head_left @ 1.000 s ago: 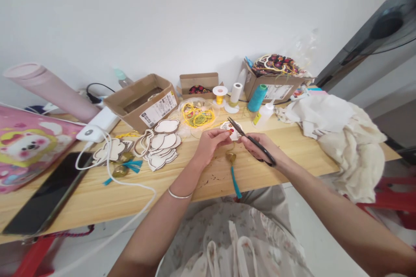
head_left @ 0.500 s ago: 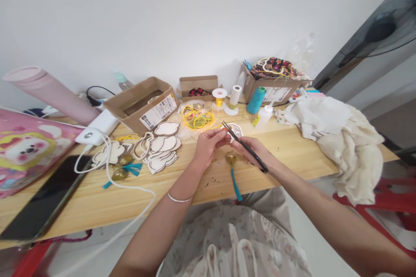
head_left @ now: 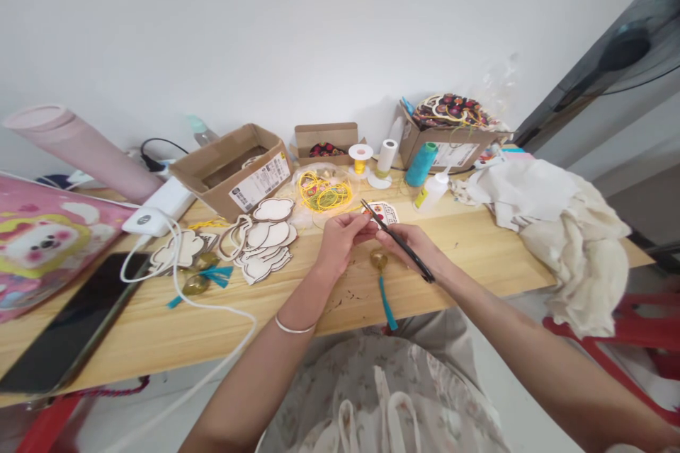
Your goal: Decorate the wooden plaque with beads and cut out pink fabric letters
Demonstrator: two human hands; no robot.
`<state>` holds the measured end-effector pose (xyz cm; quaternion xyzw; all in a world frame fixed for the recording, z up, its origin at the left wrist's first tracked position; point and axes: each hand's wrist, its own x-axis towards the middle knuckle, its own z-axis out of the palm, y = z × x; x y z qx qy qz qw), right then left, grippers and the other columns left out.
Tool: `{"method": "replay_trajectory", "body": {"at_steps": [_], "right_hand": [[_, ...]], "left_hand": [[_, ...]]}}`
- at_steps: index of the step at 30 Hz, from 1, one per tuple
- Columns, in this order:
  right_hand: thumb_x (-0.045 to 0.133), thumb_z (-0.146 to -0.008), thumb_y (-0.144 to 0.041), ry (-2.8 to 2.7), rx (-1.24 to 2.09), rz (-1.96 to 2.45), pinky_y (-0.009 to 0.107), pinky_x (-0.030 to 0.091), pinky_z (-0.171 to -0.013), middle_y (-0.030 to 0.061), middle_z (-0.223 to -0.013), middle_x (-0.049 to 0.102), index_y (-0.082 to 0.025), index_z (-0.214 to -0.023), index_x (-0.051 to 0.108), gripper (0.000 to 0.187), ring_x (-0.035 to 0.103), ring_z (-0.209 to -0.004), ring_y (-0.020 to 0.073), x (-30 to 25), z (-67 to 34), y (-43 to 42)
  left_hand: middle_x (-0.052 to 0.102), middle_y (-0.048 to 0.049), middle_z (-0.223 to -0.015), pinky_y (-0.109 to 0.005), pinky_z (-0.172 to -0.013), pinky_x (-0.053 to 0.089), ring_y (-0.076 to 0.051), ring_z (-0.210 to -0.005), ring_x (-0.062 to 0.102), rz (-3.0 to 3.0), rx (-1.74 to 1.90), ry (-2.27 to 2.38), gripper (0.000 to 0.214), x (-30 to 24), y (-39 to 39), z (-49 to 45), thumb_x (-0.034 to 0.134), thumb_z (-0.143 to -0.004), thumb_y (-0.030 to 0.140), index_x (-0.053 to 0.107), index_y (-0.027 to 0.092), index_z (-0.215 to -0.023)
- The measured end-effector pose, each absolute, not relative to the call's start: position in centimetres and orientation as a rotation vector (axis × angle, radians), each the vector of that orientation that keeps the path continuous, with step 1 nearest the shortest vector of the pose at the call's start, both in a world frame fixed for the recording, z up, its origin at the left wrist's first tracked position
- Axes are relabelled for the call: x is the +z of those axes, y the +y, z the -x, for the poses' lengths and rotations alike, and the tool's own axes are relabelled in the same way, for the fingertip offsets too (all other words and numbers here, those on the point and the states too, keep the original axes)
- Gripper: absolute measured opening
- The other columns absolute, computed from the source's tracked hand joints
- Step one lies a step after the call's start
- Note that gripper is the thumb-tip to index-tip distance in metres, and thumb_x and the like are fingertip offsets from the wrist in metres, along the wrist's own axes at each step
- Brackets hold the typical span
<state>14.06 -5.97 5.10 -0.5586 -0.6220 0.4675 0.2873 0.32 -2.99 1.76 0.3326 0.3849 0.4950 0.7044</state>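
Note:
My left hand (head_left: 343,237) pinches a small patterned ornament piece (head_left: 387,211) over the wooden table (head_left: 478,248). My right hand (head_left: 411,246) grips black scissors (head_left: 396,241), whose tips point up-left and meet the piece near my left fingertips. Below the hands hangs a brass bell (head_left: 378,259) with a teal tassel (head_left: 387,302) that reaches over the table's front edge. A stack of cloud-shaped wooden cut-outs (head_left: 265,237) lies to the left of my left hand.
Behind the hands are yellow cord loops (head_left: 323,192), thread spools (head_left: 421,163), a glue bottle (head_left: 431,190) and cardboard boxes (head_left: 234,168). White cloth (head_left: 563,219) is piled at the right. A phone (head_left: 79,322), a cable, a power bank (head_left: 159,205) and a pink bag (head_left: 47,237) are at the left.
The scissors and my right hand have shifted left and slightly up, closing in on the piece held by my left hand. The view has also drifted a little.

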Motion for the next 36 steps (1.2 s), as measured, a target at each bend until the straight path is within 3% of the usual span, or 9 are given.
{"method": "replay_trajectory", "body": {"at_steps": [11, 36], "right_hand": [[0.058, -0.056, -0.063, -1.603, 1.247, 1.493, 0.021, 0.022, -0.044, -0.0045, -0.054, 0.034, -0.013, -0.067, 0.055, 0.051, 0.028, -0.05, 0.007, 5.0, -13.8, -5.7], [0.053, -0.063, -0.062, -1.669, 1.138, 1.475, 0.021, 0.022, -0.044, -0.0034, -0.054, 0.031, -0.013, -0.062, 0.053, 0.049, 0.028, -0.053, 0.0075, 3.6, -13.9, -5.5]], "left_hand": [[0.065, -0.0009, -0.058, -0.022, -0.06, 0.049, -0.009, -0.054, 0.06, -0.703, 1.091, 0.828, 0.02, 2.0, -3.0, -0.2, 0.072, -0.059, 0.03, 0.064, 0.012, -0.059], [0.064, 0.0004, -0.058, -0.021, -0.06, 0.049, -0.008, -0.054, 0.059, -0.639, 1.078, 0.8, 0.019, 2.0, -3.0, -0.3, 0.072, -0.058, 0.029, 0.062, 0.012, -0.058]]}}
